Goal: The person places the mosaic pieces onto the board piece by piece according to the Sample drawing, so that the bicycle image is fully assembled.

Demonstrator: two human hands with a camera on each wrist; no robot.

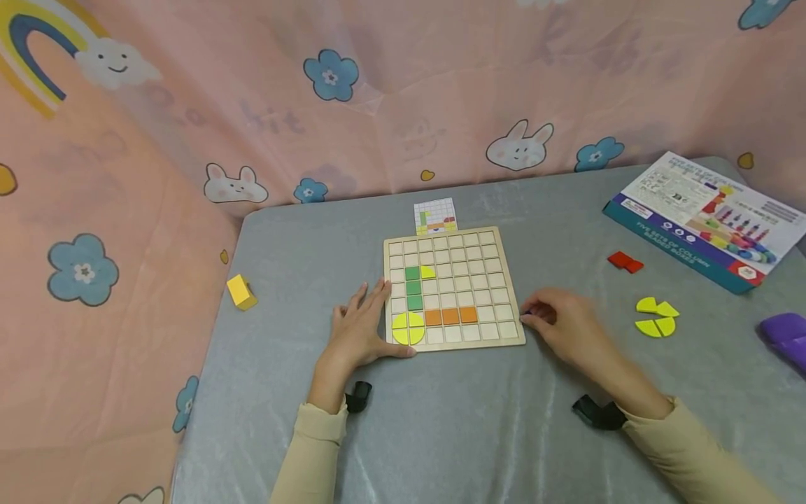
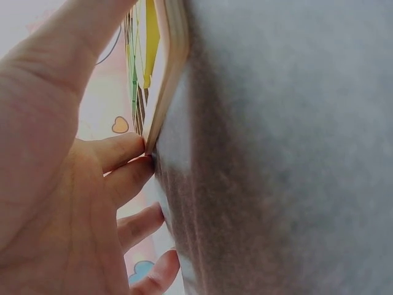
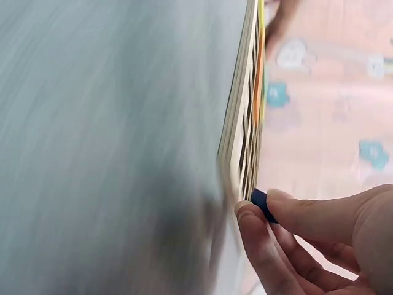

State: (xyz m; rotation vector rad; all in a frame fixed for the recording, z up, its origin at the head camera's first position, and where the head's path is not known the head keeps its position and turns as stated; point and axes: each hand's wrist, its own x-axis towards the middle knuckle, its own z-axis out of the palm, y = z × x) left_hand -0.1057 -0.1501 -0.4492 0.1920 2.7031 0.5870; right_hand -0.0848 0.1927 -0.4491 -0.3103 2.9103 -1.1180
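A wooden grid board [image 1: 453,336] lies on the table with green squares [image 1: 413,288], a yellow quarter piece [image 1: 427,271], orange squares [image 1: 450,316] and a yellow circle of quarter pieces [image 1: 408,328] in it. My left hand [image 1: 360,329] spans the board's near left corner, thumb along the near edge and fingertips touching the left side, as the left wrist view also shows. At the board's right edge, my right hand [image 1: 563,325] pinches a small dark blue piece [image 3: 264,205] between thumb and fingers. Its full shape is partly hidden by the fingers.
A pattern card [image 1: 435,215] touches the board's far edge. Red pieces [image 1: 625,262] and loose yellow quarter pieces [image 1: 656,327] lie to the right, near a printed box [image 1: 705,220] and a purple object [image 1: 783,339]. A yellow block [image 1: 242,292] sits at the left edge.
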